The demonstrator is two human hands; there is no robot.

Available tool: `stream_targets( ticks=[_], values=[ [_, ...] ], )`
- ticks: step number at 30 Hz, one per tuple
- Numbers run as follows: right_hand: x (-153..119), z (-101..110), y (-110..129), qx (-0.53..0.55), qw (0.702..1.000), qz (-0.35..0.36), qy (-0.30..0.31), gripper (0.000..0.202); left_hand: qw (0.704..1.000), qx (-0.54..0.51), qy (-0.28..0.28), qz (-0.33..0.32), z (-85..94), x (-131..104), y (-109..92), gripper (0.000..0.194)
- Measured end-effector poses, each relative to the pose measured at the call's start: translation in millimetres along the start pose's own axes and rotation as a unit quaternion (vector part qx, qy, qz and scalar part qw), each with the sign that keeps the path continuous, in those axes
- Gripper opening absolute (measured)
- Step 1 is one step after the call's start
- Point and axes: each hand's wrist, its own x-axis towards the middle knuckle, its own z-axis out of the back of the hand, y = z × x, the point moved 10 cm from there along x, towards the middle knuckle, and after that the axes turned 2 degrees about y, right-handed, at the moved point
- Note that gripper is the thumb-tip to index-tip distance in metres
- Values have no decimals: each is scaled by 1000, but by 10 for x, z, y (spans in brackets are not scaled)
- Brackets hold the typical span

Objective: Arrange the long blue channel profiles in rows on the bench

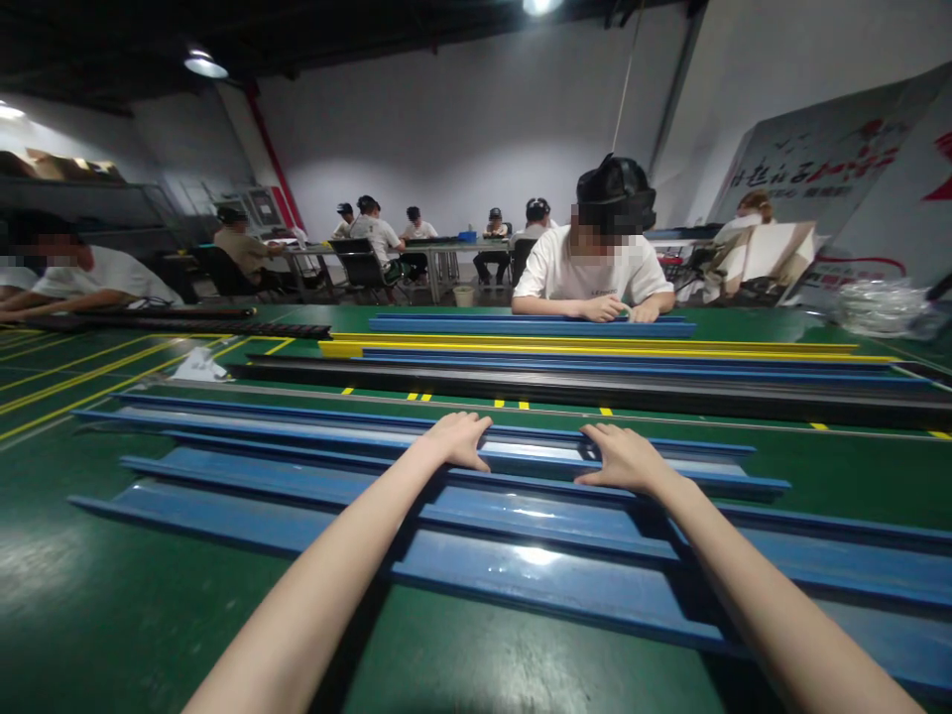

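Three long blue channel-shaped profiles lie side by side on the green table. My left hand [462, 439] is on the farthest blue profile [283, 421], thumb apart from the fingers, spanning its width near the middle. To the right, my right hand [621, 458] spans the same profile, its thumb on the near edge and its fingers at the far edge. Both hands appear to grip its edges. Nearer to me are the middle blue profile [268, 478] and the nearest blue profile [223, 511], which pass under my forearms.
Beyond a grey strip lie black profiles [669, 390], a yellow profile [595, 345] and more blue profiles [446, 325]. A person [587, 268] works across the green table [111, 615]. White scraps [199, 365] lie at left, and clear plastic wrap [882, 307] is at right.
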Motion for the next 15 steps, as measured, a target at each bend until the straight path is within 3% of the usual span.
stream_targets(
  ticks=[3, 7, 11, 15],
  values=[
    [-31, 150, -18, -20, 1000, -9, -21, 68, 1000, 15, 3, -15, 129, -26, -13, 69],
    [-59, 619, -6, -45, 996, -12, -80, 70, 999, 36, -28, -9, 494, -132, 50, 72],
    [-192, 1207, 178, -72, 989, 13, -130, 73, 997, 56, -41, -22, 879, -403, 45, 60],
    [-420, 1642, 360, -95, 985, 2, -144, 74, 994, 82, -66, -24, 1191, -746, 2, 62]
  ],
)
